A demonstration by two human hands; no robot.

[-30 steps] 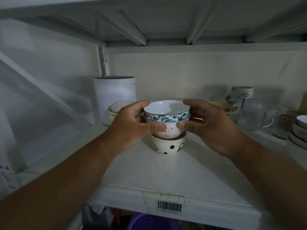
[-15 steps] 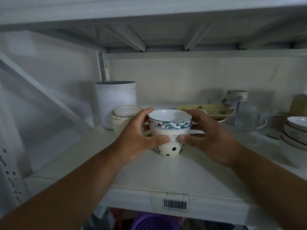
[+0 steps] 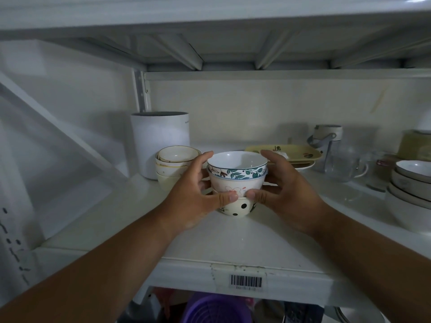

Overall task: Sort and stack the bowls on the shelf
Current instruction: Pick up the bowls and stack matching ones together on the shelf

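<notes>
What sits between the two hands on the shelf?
In the head view, a stack of three bowls stands between the left hand and right hand, both gripping it.

A tall white cylinder canister (image 3: 161, 142) with a dark top stands upright at the back left, against the wall. Over to the right lie flat yellow trays (image 3: 293, 153), one on top of another. Beside them stands a clear bottle with a grey lid and strap (image 3: 326, 145), and just in front of it a clear glass mug (image 3: 342, 165). A barcode sticker (image 3: 246, 281) is stuck on the front edge. Below, something purple and ribbed, perhaps a basket (image 3: 217, 310), shows in the dim light. A yellowish box (image 3: 415, 144) sits at the far right.
</notes>
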